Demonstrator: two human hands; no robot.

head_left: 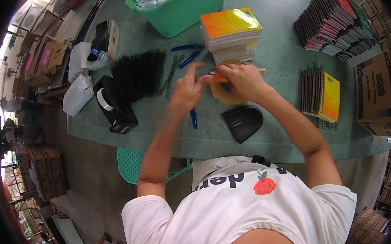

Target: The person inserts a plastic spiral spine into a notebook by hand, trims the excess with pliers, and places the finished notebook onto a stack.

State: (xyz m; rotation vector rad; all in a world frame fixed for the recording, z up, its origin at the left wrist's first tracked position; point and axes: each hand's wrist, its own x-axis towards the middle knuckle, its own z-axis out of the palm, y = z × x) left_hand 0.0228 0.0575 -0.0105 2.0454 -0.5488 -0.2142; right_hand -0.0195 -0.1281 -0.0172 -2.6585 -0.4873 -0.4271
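**Right hand [243, 78] gripped a small notebook [220, 78] at the table [278, 35]**

White plastic bags [77, 95] lay along the table's left edge. Next came a black tape dispenser [124, 116] near the near edge, then a dense row of black spirals [139, 76] with a few loose coils [171, 73] beside it. A green bin [180, 11] stood well back from the near edge. Blue-handled pliers [192, 57] lay just beyond the left hand [188, 88], whose thumb and forefinger were spread; whether its other fingers held anything could not be told. Another blue handle [194, 119] showed below it.

The right hand's fingers were bent closed over the orange-and-yellow notebook, above a tape roll [223, 95], between the notebook stack [230, 25] and a dark rounded piece [244, 123] by the near edge. Yellow notebooks with black coils [329, 95] stood toward the near right corner, darker notebooks [332, 19] farther back, and a cardboard box [377, 91] at the right edge.
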